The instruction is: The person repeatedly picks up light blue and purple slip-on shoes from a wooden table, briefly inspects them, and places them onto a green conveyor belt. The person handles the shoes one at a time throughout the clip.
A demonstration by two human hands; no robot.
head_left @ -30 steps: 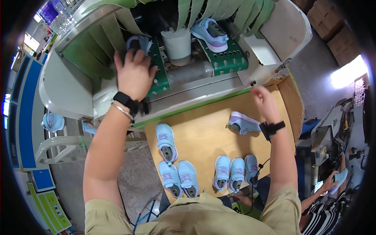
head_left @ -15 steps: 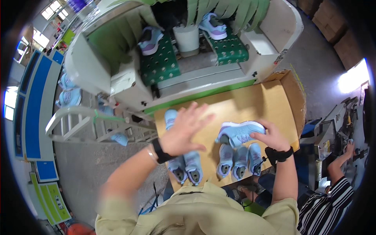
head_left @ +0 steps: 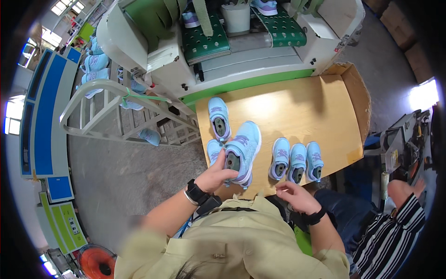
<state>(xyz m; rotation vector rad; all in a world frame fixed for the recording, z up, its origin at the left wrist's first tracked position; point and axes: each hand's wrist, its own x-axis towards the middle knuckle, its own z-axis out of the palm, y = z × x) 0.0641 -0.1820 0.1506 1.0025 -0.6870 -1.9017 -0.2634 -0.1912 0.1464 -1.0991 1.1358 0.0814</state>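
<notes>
My left hand (head_left: 217, 175) grips a light blue child's shoe (head_left: 242, 151) by its heel, holding it above the near edge of the wooden table (head_left: 302, 111). Under and beside it lie two more blue shoes; one (head_left: 219, 117) is farther back on the table. My right hand (head_left: 296, 195) hovers at the table's near edge with loosely curled fingers and nothing in it, just below a row of three blue shoes (head_left: 297, 161).
A white and green conveyor machine (head_left: 241, 42) stands beyond the table with shoes on its green belts. A metal rack (head_left: 116, 107) with blue shoes is at the left. Another person in a striped shirt (head_left: 395, 232) sits at the lower right.
The blue shoe passed from my right hand to my left and moved leftward over the table. My right hand has dropped toward the near edge. The view tilted downward.
</notes>
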